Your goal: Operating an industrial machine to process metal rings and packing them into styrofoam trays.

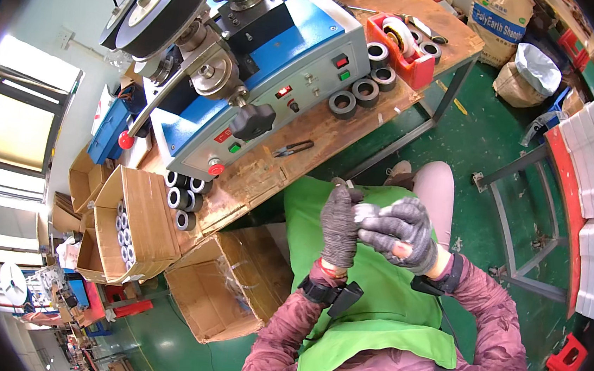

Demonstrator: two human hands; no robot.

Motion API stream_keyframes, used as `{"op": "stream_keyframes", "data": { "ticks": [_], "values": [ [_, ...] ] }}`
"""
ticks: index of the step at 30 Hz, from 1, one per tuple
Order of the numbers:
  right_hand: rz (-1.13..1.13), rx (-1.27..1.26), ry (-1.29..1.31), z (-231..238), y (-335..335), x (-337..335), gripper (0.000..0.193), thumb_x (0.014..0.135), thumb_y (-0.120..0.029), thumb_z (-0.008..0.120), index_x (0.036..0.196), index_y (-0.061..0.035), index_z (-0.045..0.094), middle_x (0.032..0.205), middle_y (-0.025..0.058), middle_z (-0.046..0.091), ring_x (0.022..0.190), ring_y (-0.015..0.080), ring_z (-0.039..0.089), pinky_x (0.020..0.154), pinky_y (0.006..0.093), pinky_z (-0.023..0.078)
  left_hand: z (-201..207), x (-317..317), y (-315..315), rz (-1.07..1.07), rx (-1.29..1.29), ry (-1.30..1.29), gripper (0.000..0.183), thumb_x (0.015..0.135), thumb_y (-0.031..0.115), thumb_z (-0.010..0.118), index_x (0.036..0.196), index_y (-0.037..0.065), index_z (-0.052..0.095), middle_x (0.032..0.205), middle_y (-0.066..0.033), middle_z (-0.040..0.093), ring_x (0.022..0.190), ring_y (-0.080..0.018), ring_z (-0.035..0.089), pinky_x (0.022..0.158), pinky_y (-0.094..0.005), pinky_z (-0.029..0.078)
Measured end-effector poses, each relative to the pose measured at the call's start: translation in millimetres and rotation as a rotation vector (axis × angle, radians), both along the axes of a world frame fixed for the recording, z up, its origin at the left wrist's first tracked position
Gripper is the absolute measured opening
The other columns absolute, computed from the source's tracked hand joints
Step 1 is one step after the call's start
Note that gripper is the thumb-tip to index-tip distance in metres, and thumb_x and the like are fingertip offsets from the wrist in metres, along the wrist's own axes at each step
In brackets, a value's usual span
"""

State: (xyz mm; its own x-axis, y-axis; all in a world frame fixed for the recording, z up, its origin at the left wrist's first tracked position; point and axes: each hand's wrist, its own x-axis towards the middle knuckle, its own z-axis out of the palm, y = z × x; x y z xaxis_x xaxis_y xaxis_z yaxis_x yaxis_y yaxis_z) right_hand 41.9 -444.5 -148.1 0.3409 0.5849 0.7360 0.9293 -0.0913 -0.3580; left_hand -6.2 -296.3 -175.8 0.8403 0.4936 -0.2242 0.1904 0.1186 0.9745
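Observation:
Both my hands wear grey knitted gloves and meet in front of me, above the green apron [373,280] over my lap. My left hand [340,226] is closed, its fingers pointing away from me. Beside it my right hand [407,236] is closed in a pinch, and bare skin shows at part of it. A small whitish thing [365,212] sits between the two hands, too small to name. Each wrist carries a dark strap with a black block. No tool is in either hand.
A blue and grey machine [277,92] with wheels stands on the wooden bench [255,182]. Black rings [342,105], snips [293,148] and a red tape dispenser [410,65] lie along it. Cardboard boxes [209,298] stand left; a metal frame [521,205] stands right.

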Motion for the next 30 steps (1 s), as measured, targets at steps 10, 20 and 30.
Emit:
{"op": "stream_keyframes", "data": {
  "ticks": [10, 20, 30],
  "values": [
    [0.103, 0.145, 0.152, 7, -6, -9, 0.031, 0.063, -0.007, 0.071, 0.093, -0.0096, 0.065, 0.087, 0.0039, 0.064, 0.069, 0.0205, 0.060, 0.058, 0.0354, 0.046, 1, 10, -7, 0.012, -0.113, -0.032, 0.022, 0.091, 0.019, 0.046, 0.079, 0.003, 0.055, 0.077, -0.0080, 0.057, 0.068, -0.0189, 0.055, 0.063, -0.0309, 0.045],
    [0.123, 0.117, 0.313, 30, -15, -40, 0.028, 0.063, -0.005, 0.073, 0.090, -0.0100, 0.068, 0.075, 0.0042, 0.066, 0.058, 0.0187, 0.060, 0.049, 0.0297, 0.046, -1, 17, -5, 0.202, -0.407, -0.015, 0.041, 0.095, 0.040, 0.045, 0.074, 0.007, 0.055, 0.067, -0.0023, 0.052, 0.058, -0.0122, 0.049, 0.056, -0.0268, 0.042],
    [-0.178, 0.139, 0.625, 46, -8, 17, 0.011, 0.080, -0.012, 0.066, 0.085, -0.0028, 0.065, 0.067, 0.0076, 0.060, 0.058, 0.0214, 0.057, 0.054, 0.0318, 0.044, 9, 0, -19, 0.087, 0.131, -0.075, 0.049, 0.095, 0.043, 0.043, 0.069, 0.004, 0.056, 0.063, -0.0028, 0.053, 0.058, -0.0125, 0.047, 0.054, -0.0295, 0.039]
  ]
}}
